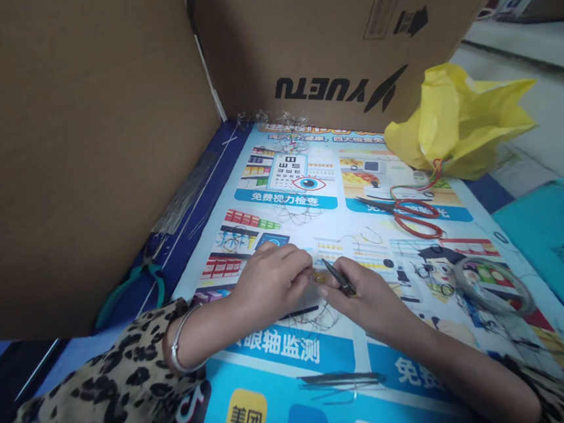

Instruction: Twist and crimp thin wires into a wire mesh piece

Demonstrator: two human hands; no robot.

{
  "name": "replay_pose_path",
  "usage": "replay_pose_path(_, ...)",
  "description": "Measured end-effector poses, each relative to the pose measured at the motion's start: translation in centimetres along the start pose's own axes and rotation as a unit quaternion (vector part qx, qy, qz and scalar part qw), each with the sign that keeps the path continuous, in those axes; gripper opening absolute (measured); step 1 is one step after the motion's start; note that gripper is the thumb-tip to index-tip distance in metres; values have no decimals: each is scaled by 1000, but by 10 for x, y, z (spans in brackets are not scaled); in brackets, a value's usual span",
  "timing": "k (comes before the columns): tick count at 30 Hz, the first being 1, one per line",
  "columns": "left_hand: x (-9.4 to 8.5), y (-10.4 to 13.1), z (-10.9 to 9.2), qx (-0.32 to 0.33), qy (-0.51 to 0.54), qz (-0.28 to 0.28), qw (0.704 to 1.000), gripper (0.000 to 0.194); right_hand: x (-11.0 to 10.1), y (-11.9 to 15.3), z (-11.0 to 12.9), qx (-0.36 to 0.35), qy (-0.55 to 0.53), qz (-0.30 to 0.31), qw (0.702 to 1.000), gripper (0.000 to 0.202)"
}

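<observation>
Small yellowish piece between two hands, with the tool's point slanted toward the left

The small yellowish piece lay in the gap between the two hands, above the printed sheet. From the left hand it lay to the right, at the fingertips; from the right hand it lay to the left, just beyond the thumb. The left hand was the nearer, its thumb and fingers bunched together and apparently pinching the edge of the piece. The right hand was curled about a dark pointed tool, gripped between thumb and fingers. The tool's long axis ran obliquely, its tip away from the wearer and toward the left hand, its rear end beneath the right fingers. The tip stood just beside the piece; whether the two touched could not be told. The long axis of the piece was likewise indistinct, being small and partly covered. Nearer the wearer, a bundle of thin dark strips lay crosswise on the sheet. Red-handled scissors and a coil of wire lay to the right, apart from both hands.
</observation>
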State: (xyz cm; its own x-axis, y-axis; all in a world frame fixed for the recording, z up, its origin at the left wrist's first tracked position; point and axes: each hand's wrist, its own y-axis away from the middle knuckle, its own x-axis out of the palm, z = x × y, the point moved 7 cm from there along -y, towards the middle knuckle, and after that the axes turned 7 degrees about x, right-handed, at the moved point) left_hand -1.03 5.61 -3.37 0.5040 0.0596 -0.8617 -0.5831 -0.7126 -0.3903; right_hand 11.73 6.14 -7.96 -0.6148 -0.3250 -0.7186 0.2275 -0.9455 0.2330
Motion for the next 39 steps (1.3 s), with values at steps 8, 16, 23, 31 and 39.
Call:
replay_pose_path(8,0,-2,-4,28,-14,19,999,16,1,-3,-2,10,12,-6,1000,21)
replay_pose_path(16,1,-5,0,6,102,44,994,12,2,-2,-5,6,-28,-7,1000,16)
replay_pose_path(23,4,-7,6,-46,183,80,979,12,1,-2,-5,2,-43,-11,999,14)
replay_pose_path(31,6,-6,2,-20,122,89,988,13,2,-2,-5,-1,-32,-20,999,13)
replay_pose_path(39,5,-7,2,-22,111,64,992,11,4,-1,-4,-6,-29,-21,999,12)
